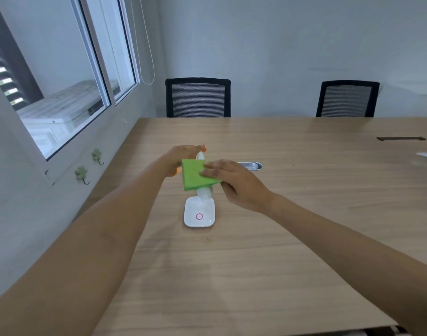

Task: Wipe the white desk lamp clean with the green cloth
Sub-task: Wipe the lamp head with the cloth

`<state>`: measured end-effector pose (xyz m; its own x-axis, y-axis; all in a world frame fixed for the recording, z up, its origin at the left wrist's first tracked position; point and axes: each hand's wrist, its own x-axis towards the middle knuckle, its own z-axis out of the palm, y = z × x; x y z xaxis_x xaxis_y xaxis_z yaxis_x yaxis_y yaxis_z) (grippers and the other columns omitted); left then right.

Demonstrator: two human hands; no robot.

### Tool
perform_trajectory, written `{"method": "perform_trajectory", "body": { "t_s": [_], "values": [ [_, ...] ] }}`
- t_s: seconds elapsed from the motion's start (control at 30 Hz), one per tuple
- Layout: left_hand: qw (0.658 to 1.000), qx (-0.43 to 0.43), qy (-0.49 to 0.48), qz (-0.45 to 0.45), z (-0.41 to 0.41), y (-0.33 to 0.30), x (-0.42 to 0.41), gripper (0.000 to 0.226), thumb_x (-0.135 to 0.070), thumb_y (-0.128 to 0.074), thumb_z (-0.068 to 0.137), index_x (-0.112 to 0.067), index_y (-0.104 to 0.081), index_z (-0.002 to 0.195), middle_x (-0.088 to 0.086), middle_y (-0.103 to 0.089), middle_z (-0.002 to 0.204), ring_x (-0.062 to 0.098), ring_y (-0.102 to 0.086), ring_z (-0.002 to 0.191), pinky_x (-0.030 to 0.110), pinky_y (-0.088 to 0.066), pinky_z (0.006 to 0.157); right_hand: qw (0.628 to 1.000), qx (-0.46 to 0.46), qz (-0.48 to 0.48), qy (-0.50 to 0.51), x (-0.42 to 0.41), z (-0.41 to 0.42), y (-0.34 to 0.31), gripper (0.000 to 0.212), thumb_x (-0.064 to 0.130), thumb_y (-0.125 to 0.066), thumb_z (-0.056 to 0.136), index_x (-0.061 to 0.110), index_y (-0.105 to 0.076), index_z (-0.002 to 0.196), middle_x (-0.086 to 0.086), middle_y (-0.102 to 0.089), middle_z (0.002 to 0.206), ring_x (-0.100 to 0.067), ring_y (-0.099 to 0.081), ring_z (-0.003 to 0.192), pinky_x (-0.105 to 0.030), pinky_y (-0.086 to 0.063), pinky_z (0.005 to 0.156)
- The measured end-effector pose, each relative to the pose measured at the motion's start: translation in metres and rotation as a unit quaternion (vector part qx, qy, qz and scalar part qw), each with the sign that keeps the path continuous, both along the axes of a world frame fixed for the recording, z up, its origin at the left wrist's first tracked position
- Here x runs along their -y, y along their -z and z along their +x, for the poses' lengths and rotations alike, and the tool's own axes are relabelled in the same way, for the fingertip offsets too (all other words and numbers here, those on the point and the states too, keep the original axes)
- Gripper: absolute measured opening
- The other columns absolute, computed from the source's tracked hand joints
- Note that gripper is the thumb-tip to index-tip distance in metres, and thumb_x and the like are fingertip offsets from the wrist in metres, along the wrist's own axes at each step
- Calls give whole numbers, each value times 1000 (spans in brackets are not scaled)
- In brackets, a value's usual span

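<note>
The white desk lamp (199, 213) stands on the wooden table, its square base marked with a pink ring. Its arm rises toward me and is mostly covered. The green cloth (192, 176) is draped over the lamp's arm. My right hand (234, 181) presses the cloth against the arm from the right, fingers flat on the fabric. My left hand (181, 157) holds the upper end of the lamp from the left, just behind the cloth. The lamp's head is largely hidden by both hands and the cloth.
A metal cable grommet (252, 165) sits just behind my right hand. A dark slot (400, 138) lies at the far right of the table (304, 226). Two black mesh chairs (198, 98) (348, 99) stand at the far edge. A few crumbs (207, 240) lie before the lamp base. A window is on the left.
</note>
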<state>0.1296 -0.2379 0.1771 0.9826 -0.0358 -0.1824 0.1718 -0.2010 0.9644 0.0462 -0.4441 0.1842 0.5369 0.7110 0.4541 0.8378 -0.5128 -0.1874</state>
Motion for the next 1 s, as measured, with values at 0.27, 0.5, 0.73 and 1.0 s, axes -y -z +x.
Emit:
{"method": "perform_trajectory", "body": {
  "t_s": [0.27, 0.5, 0.73, 1.0],
  "values": [
    [999, -32, -1, -15, 1, -3, 2, 35, -37, -60, 89, -16, -65, 116, 2, -52, 142, 20, -44, 134, 34, -38, 110, 988, 127, -38, -80, 35, -42, 32, 43, 2, -40, 88, 16, -63, 122, -4, -58, 135, -26, -50, 128, -42, -48, 98],
    [1000, -18, -19, -17, -2, -4, 4, 37, -33, -61, 88, -12, -65, 119, 6, -62, 122, 22, -55, 113, 36, -45, 102, 988, 148, 48, -23, 20, -14, 9, 42, 2, -36, 90, 10, -61, 122, -11, -59, 133, -26, -50, 126, -40, -42, 107],
    [999, -13, -16, -41, -4, -4, 5, 19, -29, -59, 90, -14, -69, 99, 5, -65, 99, 21, -58, 94, 31, -50, 84, 996, 76, 33, 24, 3, 7, -3, 48, -18, -48, 73, 0, -66, 114, -18, -65, 122, -33, -63, 111, -46, -47, 102],
    [998, -27, -43, -25, -4, -3, 8, 38, -36, -62, 88, -15, -65, 118, -3, -59, 123, 16, -52, 116, 31, -42, 98, 996, 87, -3, -30, 28, -34, 29, 45, -6, -48, 84, 11, -61, 123, -9, -59, 133, -27, -55, 125, -44, -48, 101]
  ]
}}
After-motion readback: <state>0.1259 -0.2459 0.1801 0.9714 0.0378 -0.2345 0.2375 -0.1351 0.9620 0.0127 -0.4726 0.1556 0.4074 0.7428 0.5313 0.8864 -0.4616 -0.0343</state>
